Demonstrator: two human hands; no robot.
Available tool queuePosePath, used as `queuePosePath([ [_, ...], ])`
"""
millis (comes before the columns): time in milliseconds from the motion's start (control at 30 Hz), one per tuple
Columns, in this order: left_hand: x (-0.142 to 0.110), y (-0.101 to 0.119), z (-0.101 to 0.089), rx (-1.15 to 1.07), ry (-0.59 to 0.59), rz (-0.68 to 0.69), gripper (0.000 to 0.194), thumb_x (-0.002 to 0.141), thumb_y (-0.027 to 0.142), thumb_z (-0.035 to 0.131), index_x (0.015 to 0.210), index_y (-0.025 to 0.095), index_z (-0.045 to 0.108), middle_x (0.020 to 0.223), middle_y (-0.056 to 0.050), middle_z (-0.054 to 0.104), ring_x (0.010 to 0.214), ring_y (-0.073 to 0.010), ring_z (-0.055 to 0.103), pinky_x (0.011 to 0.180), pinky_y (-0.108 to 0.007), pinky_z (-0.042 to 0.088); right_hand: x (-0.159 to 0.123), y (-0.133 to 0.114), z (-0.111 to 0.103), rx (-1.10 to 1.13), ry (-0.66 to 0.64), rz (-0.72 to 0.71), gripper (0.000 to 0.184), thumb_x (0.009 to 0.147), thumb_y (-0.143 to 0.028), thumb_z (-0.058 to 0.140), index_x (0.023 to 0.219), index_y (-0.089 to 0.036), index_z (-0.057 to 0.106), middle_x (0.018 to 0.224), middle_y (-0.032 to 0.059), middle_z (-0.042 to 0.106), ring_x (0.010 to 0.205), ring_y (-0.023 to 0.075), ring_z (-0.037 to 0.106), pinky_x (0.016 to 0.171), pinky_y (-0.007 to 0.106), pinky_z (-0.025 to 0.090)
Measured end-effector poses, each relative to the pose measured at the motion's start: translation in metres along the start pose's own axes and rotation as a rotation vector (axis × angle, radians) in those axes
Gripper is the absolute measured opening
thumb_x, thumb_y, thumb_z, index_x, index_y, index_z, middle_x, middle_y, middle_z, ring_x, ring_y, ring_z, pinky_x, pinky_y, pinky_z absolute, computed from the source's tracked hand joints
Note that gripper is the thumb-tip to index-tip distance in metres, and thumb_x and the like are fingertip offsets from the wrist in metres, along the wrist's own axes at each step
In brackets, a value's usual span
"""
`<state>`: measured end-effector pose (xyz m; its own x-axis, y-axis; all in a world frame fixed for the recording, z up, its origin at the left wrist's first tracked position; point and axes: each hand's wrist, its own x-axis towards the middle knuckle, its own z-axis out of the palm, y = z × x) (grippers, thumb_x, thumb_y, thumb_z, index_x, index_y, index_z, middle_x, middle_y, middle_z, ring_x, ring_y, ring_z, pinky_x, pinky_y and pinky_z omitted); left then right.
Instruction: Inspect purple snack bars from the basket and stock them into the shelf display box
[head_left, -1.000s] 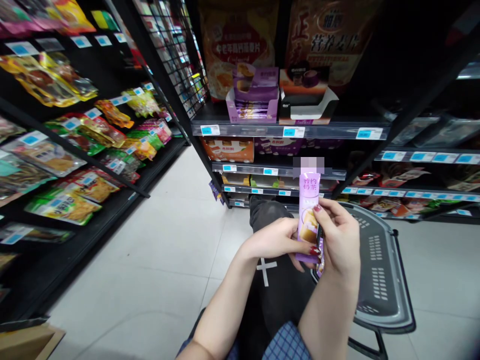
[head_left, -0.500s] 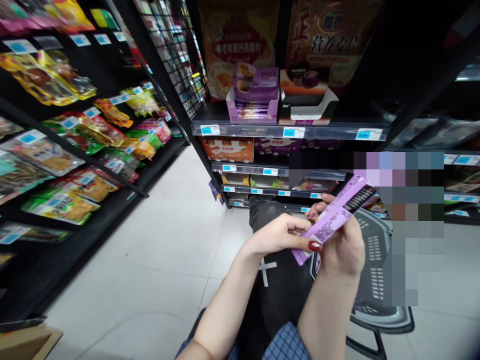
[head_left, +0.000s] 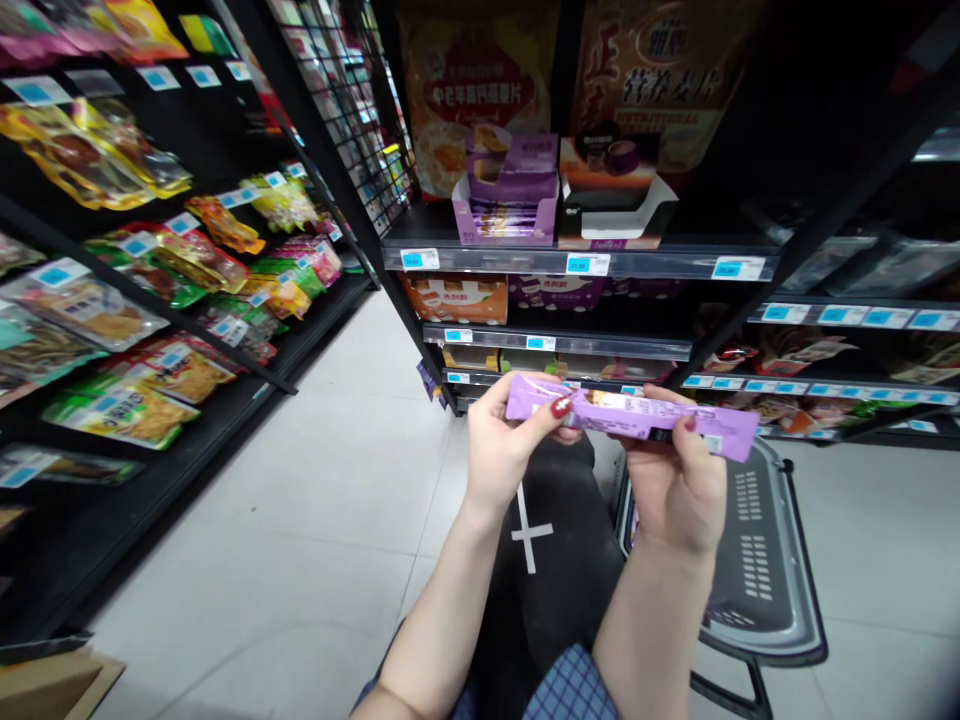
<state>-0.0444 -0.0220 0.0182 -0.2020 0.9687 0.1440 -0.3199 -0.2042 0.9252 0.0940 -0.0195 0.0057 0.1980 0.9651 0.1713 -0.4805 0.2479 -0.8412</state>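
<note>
A long, thin purple sachet [head_left: 626, 415] lies nearly level across both hands, above my knee. My left hand [head_left: 510, 440] pinches its left end, with the red-nailed thumb on top and the fingers behind. My right hand [head_left: 679, 475] grips it towards the right end, thumb on the front face, fingers underneath. Small print and a dark patch show on the sachet's face. On the shelf ahead, a purple display box [head_left: 506, 215] holds several similar purple sachets. Beside it stands a dark brown and white display box [head_left: 616, 215].
A dark grey plastic basket [head_left: 757, 530] rests on the floor to the right. Shelves of bagged snacks [head_left: 120, 410] line the left side. Cereal bags [head_left: 480, 75] stand behind the display boxes. A cardboard box [head_left: 56, 685] is at the lower left.
The sachet has turned from a steep slant to nearly level. My left hand has moved up and left to its end, and my right thumb now presses on its face.
</note>
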Motion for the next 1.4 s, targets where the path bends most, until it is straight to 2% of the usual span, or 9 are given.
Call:
queuePosePath([
  [200, -0.011, 0.000, 0.009, 0.170, 0.316, 0.417, 0.018, 0.074, 0.029, 0.072, 0.089, 0.019, 0.068, 0.087, -0.001, 0.073, 0.080, -0.0149, 0.070, 0.075, -0.024, 0.058, 0.011, 0.025, 0.003, 0.218, 0.030, 0.167, 0.016, 0.068, -0.036, 0.071, 0.073, -0.024, 0.061, 0.068, -0.0055, 0.063, 0.051, 0.0088, 0.053, 0.049, 0.023, 0.047],
  [433, -0.017, 0.004, 0.016, 0.076, 0.383, 0.470, 0.020, 0.077, 0.027, 0.071, 0.095, 0.020, 0.071, 0.091, -0.002, 0.075, 0.086, -0.0199, 0.072, 0.078, -0.033, 0.060, 0.014, 0.059, 0.023, 0.436, -0.018, 0.483, 0.032, 0.057, -0.046, 0.076, 0.064, -0.023, 0.056, 0.054, -0.0069, 0.055, 0.043, 0.0077, 0.043, 0.044, 0.024, 0.042],
  [533, -0.015, 0.008, 0.013, 0.011, 0.414, 0.425, 0.018, 0.078, 0.028, 0.070, 0.093, 0.017, 0.070, 0.087, -0.003, 0.075, 0.087, -0.0217, 0.072, 0.073, -0.032, 0.061, 0.011, 0.060, 0.026, 0.391, -0.017, 0.437, 0.032, 0.058, -0.048, 0.075, 0.068, -0.023, 0.057, 0.058, -0.0051, 0.058, 0.050, 0.0103, 0.051, 0.048, 0.025, 0.045],
  [667, -0.007, 0.010, 0.004, 0.012, 0.441, 0.321, 0.028, 0.081, 0.035, 0.066, 0.101, 0.015, 0.065, 0.090, -0.007, 0.074, 0.092, -0.0243, 0.071, 0.068, -0.028, 0.060, 0.009, 0.048, 0.019, 0.144, -0.005, 0.184, 0.028, 0.067, -0.043, 0.070, 0.083, -0.022, 0.060, 0.077, 0.0005, 0.064, 0.064, 0.0142, 0.059, 0.054, 0.029, 0.051],
  [833, 0.004, 0.005, -0.011, 0.086, 0.290, 0.328, 0.046, 0.079, 0.034, 0.069, 0.121, 0.027, 0.052, 0.107, -0.006, 0.070, 0.096, -0.0216, 0.069, 0.067, -0.023, 0.059, 0.005, 0.021, 0.011, -0.150, 0.086, -0.079, 0.029, 0.075, -0.033, 0.068, 0.101, -0.023, 0.058, 0.089, 0.0018, 0.061, 0.065, 0.0124, 0.059, 0.052, 0.026, 0.053],
  [1000, 0.009, 0.006, -0.027, 0.216, -0.052, 0.234, 0.014, 0.075, 0.028, 0.072, 0.087, 0.020, 0.073, 0.116, -0.008, 0.068, 0.106, -0.0249, 0.065, 0.072, -0.030, 0.060, 0.001, 0.000, 0.004, -0.252, 0.173, -0.272, 0.043, 0.073, -0.022, 0.071, 0.109, -0.033, 0.050, 0.124, 0.0016, 0.048, 0.059, 0.0079, 0.062, 0.044, 0.023, 0.053],
  [1167, 0.010, 0.017, -0.039, 0.336, -0.322, 0.219, 0.022, 0.063, 0.017, 0.080, 0.083, 0.024, 0.076, 0.111, -0.007, 0.071, 0.109, -0.0259, 0.063, 0.093, -0.039, 0.053, -0.004, -0.011, -0.013, -0.309, 0.035, -0.189, 0.015, 0.077, -0.023, 0.068, 0.091, -0.026, 0.063, 0.098, 0.0012, 0.060, 0.051, 0.0112, 0.063, 0.047, 0.028, 0.057],
  [1300, 0.009, 0.022, -0.041, 0.386, -0.334, 0.187, 0.019, 0.064, 0.016, 0.079, 0.081, 0.022, 0.076, 0.099, -0.007, 0.074, 0.099, -0.0246, 0.068, 0.090, -0.038, 0.054, -0.006, -0.018, -0.025, -0.481, -0.039, -0.213, 0.020, 0.069, -0.023, 0.076, 0.088, -0.026, 0.071, 0.085, 0.0021, 0.069, 0.068, 0.0174, 0.067, 0.058, 0.031, 0.058],
  [1400, 0.006, 0.021, -0.041, 0.372, -0.312, 0.145, 0.014, 0.065, 0.014, 0.078, 0.078, 0.021, 0.076, 0.093, -0.007, 0.075, 0.094, -0.0241, 0.070, 0.077, -0.033, 0.060, -0.006, -0.022, -0.030, -0.613, -0.082, -0.228, 0.018, 0.064, -0.022, 0.079, 0.080, -0.026, 0.073, 0.079, 0.0009, 0.071, 0.076, 0.0181, 0.067, 0.065, 0.031, 0.057],
])
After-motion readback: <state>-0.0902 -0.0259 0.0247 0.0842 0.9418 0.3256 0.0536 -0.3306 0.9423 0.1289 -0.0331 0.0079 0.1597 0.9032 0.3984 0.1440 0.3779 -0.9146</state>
